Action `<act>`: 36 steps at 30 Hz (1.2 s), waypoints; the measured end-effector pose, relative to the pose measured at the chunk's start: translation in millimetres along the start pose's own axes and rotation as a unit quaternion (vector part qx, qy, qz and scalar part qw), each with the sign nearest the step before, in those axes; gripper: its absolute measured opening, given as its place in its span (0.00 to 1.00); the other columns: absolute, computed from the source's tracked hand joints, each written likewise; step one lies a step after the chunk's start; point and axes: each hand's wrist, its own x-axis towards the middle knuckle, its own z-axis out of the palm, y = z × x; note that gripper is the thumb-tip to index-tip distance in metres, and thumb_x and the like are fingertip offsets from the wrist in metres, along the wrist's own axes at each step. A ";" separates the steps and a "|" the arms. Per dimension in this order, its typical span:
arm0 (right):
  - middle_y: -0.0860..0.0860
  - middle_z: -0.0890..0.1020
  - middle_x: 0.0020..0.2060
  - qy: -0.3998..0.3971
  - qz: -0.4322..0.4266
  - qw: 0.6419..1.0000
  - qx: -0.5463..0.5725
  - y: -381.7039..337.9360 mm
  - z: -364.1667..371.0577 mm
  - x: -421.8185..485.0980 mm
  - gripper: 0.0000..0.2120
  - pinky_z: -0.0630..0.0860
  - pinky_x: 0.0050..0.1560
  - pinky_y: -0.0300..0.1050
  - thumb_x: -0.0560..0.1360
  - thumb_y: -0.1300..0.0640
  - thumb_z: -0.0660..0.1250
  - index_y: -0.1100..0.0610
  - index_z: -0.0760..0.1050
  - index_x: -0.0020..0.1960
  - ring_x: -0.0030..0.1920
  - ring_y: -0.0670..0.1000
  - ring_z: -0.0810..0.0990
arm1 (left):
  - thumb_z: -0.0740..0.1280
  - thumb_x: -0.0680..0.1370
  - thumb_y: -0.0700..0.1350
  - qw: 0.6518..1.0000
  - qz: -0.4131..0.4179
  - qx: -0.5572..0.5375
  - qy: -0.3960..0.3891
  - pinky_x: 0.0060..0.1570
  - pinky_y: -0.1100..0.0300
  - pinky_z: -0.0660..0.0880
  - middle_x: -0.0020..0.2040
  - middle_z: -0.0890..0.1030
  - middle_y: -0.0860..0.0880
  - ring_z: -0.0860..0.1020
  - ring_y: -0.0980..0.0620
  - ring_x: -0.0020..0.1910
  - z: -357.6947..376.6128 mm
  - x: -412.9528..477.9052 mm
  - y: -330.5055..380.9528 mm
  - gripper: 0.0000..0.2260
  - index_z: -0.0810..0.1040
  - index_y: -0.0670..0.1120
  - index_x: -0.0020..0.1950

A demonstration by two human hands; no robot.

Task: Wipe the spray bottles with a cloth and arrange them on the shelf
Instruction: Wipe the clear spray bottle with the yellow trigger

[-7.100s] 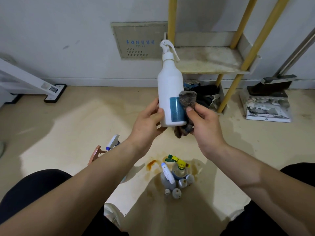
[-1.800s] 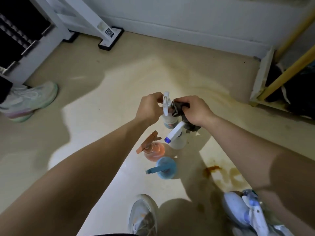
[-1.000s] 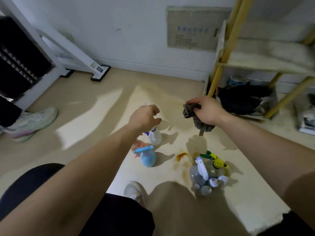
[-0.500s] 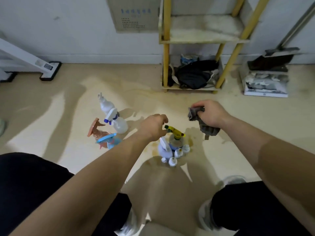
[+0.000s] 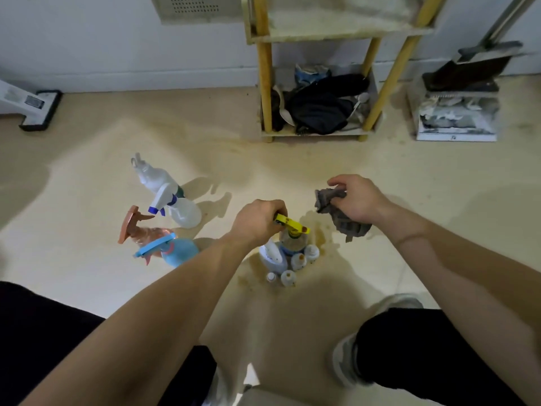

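**Left hand on yellow bottle; cloth waits to its right**

Landmark: yellow bottle (image 5: 293, 240). It stands upright on the floor with its long axis vertical. The trigger points right of the neck.

Left hand (image 5: 257, 222): it comes in from above and left of the yellow bottle. The fingers are curled round the rear of the trigger head. The grip is at the top of the axis, with the body straight below it. This is the nearer hand.

Right hand (image 5: 358, 202): it is clenched round a bunched grey cloth (image 5: 348, 225). It sits right of the yellow bottle and a little beyond it, near but not touching.

Judgement: the step in hand is the pick-up. A clean lift goes straight up the axis and then right, toward the cloth.

In the way:
- Small bottles (image 5: 298, 260) crowd the base on the near side.
- A white bottle (image 5: 272, 256) sits just beside the base on the near-left, and I cannot tell whether it touches.
- A tilted lift could topple these.

Left of the yellow bottle, well apart:
- a blue bottle (image 5: 180, 253)
- an orange bottle (image 5: 140, 230)
- a clear bottle (image 5: 183, 210)
- a tall bottle (image 5: 149, 177)

Wiped or not: cannot tell.

Beyond the yellow bottle, well apart, is the shelf (image 5: 265, 83). No spray bottle shows on it. The lower board holds a dark bundle (image 5: 322, 108). Arranging looks barely begun.
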 end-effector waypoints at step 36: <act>0.46 0.85 0.49 0.169 -0.259 0.951 0.010 -127.4 -102.9 -77.1 0.13 0.72 0.47 0.42 0.82 0.57 0.63 0.48 0.81 0.63 0.52 0.49 0.81 | 0.78 0.73 0.42 0.938 0.060 -0.285 0.190 0.47 0.50 0.82 0.43 0.87 0.48 0.85 0.49 0.44 -220.5 -78.0 68.5 0.06 0.86 0.46 0.49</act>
